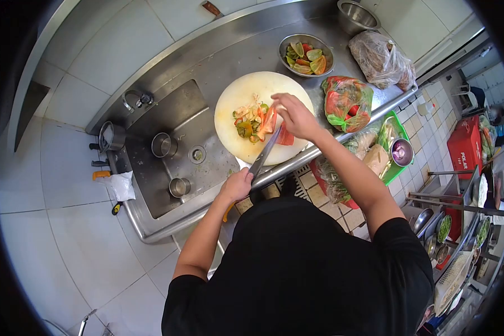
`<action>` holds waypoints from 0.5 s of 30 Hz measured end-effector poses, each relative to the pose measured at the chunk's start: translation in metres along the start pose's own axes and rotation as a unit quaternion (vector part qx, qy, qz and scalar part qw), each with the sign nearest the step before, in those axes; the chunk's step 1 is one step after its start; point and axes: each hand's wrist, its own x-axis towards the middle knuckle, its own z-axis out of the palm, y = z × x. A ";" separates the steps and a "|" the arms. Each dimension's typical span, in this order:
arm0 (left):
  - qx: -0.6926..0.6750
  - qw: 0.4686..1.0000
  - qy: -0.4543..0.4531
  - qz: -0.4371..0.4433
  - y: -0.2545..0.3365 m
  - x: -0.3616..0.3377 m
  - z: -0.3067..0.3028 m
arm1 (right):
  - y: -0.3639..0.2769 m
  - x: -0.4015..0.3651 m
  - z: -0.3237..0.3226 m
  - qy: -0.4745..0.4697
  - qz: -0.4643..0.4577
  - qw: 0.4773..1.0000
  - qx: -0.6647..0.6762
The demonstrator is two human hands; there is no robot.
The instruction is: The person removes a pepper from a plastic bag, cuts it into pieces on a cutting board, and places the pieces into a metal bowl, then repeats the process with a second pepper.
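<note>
A long-bladed knife (265, 152) is gripped in my left hand (237, 184), its blade slanting up over the near edge of the round white cutting board (235, 95). My right hand (297, 116) hovers above the board's right side, thumb and fingers apart and slightly curled. Its fingertips are close to a red bell pepper strip (269, 120); contact is hard to make out. Another red pepper piece (285, 136) lies right of the blade tip. Pale cores and seeds (253, 111) and greenish pepper scraps (245, 129) are heaped left of the strip.
The board rests on a steel counter beside a sink (157, 193) holding small metal pots. A bowl of cut citrus (306, 54), a bag of red peppers (346, 103) and a wrapped bag (382, 59) stand right. Below is a green crate (399, 126) with vegetables.
</note>
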 end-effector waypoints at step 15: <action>-0.213 0.973 0.080 -0.034 -0.021 -0.045 -0.020 | 0.117 -0.004 -0.026 0.161 0.193 0.930 -0.269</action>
